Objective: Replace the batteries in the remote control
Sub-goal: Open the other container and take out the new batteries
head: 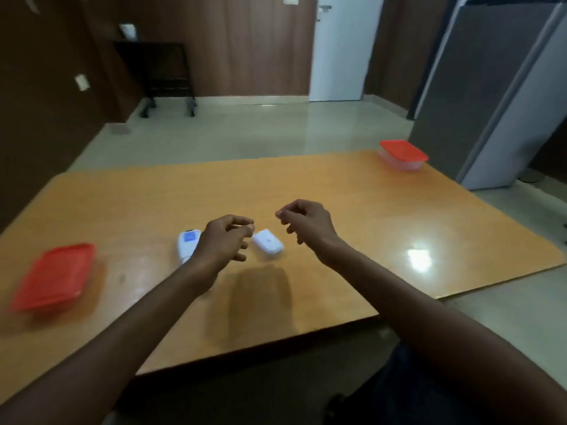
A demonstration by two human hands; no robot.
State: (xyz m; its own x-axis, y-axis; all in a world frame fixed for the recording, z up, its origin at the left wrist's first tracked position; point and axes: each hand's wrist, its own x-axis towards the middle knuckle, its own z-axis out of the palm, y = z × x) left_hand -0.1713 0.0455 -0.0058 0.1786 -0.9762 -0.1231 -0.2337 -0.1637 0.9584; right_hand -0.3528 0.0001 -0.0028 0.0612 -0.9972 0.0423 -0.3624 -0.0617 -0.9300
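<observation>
A white remote control (pixel 187 244) with a blue screen lies on the orange wooden table (pixel 337 191); my left wrist hides its lower part. Just right of it lies a separate white oblong piece (pixel 268 243), apparently the battery cover. My left hand (pixel 225 242) hovers between the two, fingers loosely curled and apart, with nothing visible in it. My right hand (pixel 306 220) hangs above the table to the right of the white piece, thumb and forefinger pinched together. Blur hides whether anything small is between them. No batteries are visible.
A red-lidded plastic container (pixel 53 277) sits at the table's left edge and another (pixel 402 154) at the far right corner. The near table edge (pixel 260 342) runs diagonally below my forearms. A grey refrigerator (pixel 497 96) stands beyond the table on the right.
</observation>
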